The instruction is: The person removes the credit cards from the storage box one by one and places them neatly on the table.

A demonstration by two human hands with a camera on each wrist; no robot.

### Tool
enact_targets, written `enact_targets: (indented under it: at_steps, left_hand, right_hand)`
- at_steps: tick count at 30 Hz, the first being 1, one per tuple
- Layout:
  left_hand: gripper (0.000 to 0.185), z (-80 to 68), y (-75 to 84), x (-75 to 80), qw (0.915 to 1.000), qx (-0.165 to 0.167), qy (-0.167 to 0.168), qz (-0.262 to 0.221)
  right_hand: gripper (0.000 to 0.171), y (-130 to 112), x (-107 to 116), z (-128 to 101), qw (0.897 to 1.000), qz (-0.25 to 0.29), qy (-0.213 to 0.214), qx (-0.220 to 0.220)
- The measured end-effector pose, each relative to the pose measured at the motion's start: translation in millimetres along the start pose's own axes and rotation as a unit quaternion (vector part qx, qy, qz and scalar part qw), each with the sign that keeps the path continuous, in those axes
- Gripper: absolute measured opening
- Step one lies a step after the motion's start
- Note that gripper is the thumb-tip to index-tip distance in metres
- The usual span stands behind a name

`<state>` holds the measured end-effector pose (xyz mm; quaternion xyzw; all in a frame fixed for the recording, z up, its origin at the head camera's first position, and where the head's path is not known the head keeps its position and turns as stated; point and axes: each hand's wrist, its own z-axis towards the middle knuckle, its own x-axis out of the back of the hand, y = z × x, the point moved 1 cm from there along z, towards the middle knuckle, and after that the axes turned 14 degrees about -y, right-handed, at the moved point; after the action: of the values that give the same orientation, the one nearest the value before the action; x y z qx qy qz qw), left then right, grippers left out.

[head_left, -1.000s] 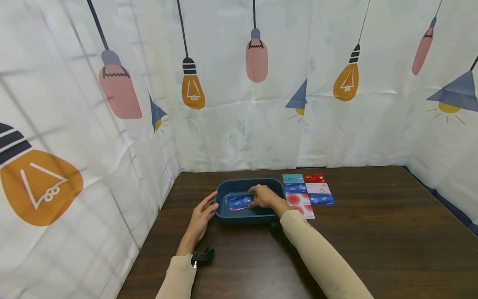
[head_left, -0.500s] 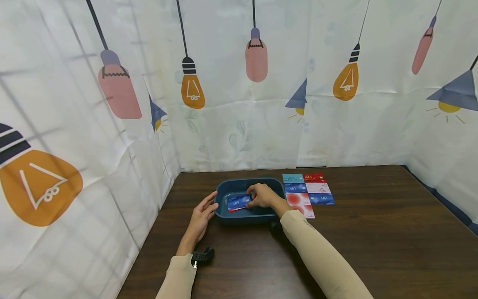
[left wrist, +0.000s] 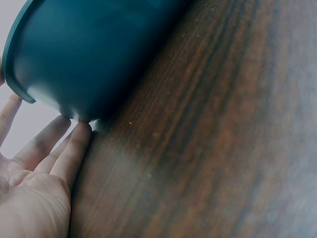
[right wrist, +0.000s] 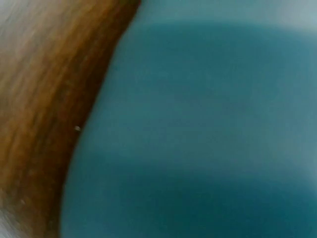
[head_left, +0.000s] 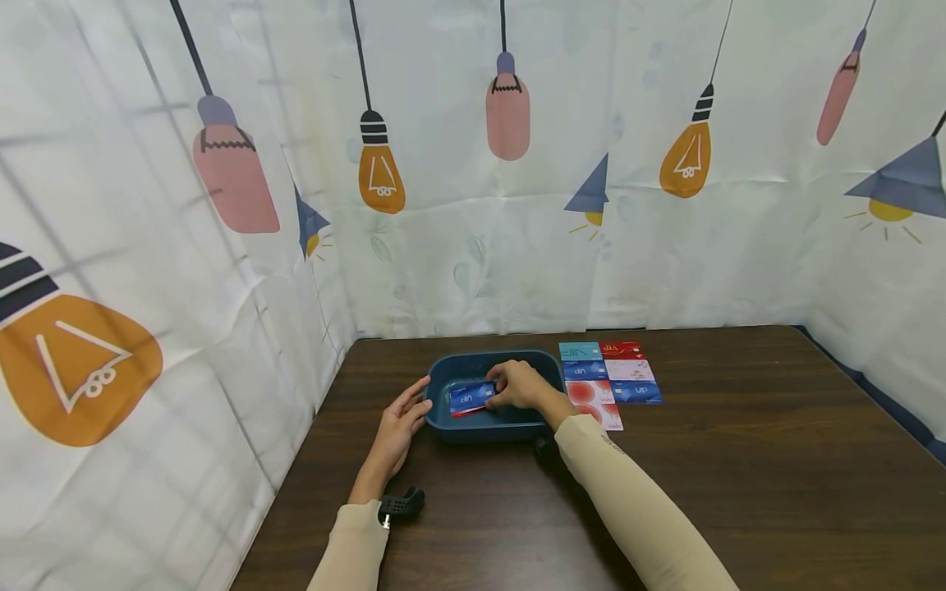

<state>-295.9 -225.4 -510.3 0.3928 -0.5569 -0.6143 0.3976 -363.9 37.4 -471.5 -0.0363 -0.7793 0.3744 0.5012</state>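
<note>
Right fingers (head_left: pixel 499 400) pinch a blue card (head_left: pixel 470 397) by one end (left fingers (left wrist: pixel 74 152), straight, touch its tub (head_left: pixel 480 434)).

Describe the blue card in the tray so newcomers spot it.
On the brown table sits a dark blue tray. Inside is a blue card with white lettering, a red edge below. Other blue cards lie outside, to the right; this one alone shows inside.
</note>
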Motion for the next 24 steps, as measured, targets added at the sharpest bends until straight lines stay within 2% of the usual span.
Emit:
enact_targets:
  at_steps: [24]
  left_hand:
    - [0.048, -0.7, 0.5, 0.0, 1.0, 0.0, 0.0, 0.001]
  right_hand:
    - [0.051, -1.5, -0.5, -1.1, 1.0, 0.007, 0.001, 0.003]
